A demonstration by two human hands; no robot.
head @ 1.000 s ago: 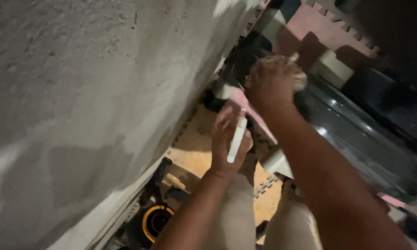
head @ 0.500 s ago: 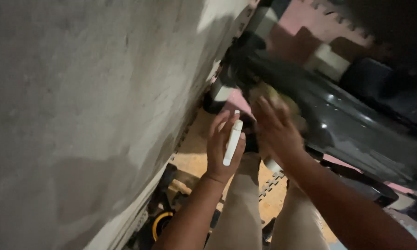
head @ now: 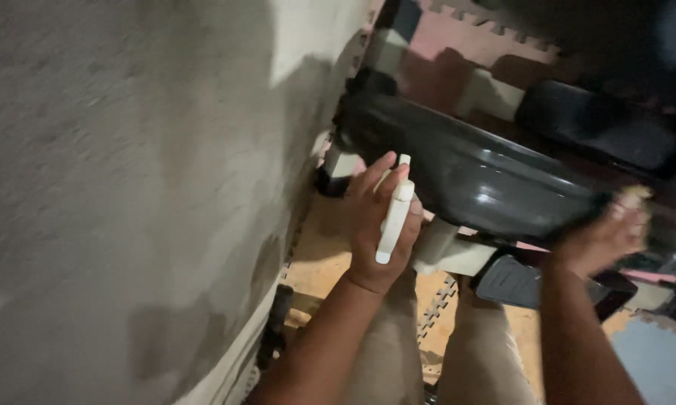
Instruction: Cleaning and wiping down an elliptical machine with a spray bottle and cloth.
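1. Rough grey wall (head: 128, 187) filled the left of my view, and interlocking foam floor mats (head: 338, 262) in tan and pink lay below it.
2. My right hand (head: 604, 236) had swept from the far left end of the dark glossy machine cover (head: 473, 176) to its right end within the last second; it looked curled on a pale cloth (head: 632, 199), though blur kept me from telling the grip for sure.
3. That sweep suggested to me the wiping had run the length of the cover.
4. My left hand (head: 379, 217) had stayed near the wall, fingers wrapped round a slim white spray bottle (head: 394, 217), nozzle pointing far, just beside the cover's left end.
5. I made out no label on the bottle, and no packages or signs anywhere.
6. A black pedal (head: 514, 281) sat under the cover, above my knees.
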